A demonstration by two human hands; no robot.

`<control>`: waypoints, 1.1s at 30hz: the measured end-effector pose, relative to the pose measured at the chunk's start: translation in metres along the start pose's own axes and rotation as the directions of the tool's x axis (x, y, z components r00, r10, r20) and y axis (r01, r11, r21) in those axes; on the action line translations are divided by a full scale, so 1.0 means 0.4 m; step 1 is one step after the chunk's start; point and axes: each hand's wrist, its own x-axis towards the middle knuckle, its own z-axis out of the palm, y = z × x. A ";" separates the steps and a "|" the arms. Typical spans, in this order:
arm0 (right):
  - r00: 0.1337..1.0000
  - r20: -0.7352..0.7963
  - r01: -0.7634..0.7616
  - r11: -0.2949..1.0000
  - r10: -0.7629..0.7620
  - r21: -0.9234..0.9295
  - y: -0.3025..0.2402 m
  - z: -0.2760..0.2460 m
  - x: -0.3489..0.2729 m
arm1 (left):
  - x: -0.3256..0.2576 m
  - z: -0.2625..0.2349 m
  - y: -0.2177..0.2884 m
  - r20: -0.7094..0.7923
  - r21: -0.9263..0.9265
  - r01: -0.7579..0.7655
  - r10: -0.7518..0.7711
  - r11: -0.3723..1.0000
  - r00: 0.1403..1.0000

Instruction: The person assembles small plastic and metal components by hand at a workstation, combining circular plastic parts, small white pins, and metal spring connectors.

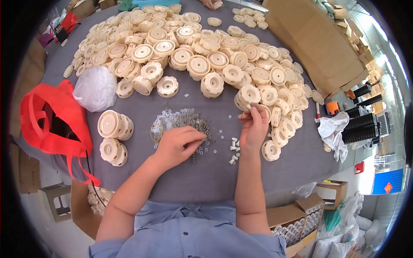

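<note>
My left hand (pixel 178 145) is over a loose pile of small metal springs (pixel 189 118), its thumb and forefinger pinched together; what lies between them is too small to make out. Clear plastic washers (pixel 162 119) are heaped against the springs. My right hand (pixel 254 128) is raised with its fingertips closed on a small white plastic piece, mostly covered by the fingers. Just beyond those fingertips sits a round cream plastic cap (pixel 248 94) with a notched rim. Several small white plastic pieces (pixel 234 148) lie on the cloth between my forearms.
A large heap of round cream caps (pixel 198 66) spreads across the far table. Two short stacks (pixel 112 150) stand left, near a clear plastic bag (pixel 97 88) and red bag (pixel 56 116). A cardboard box (pixel 318 47) borders the far right. A co-worker's hand (pixel 209 4) shows at the top.
</note>
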 end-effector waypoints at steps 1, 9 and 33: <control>1.000 0.018 -0.014 1.000 0.015 -0.009 0.002 0.003 -0.004 | -0.002 0.004 0.006 0.017 0.004 -0.039 0.039 0.999 0.999; 0.999 0.025 -0.047 0.999 0.047 0.021 0.004 -0.001 -0.013 | -0.014 0.052 0.051 0.236 0.259 -0.189 0.128 0.947 0.963; 0.980 0.112 -0.169 0.986 0.167 0.005 0.023 0.007 -0.015 | -0.261 -0.117 0.028 -0.306 0.388 0.319 -0.206 0.865 0.930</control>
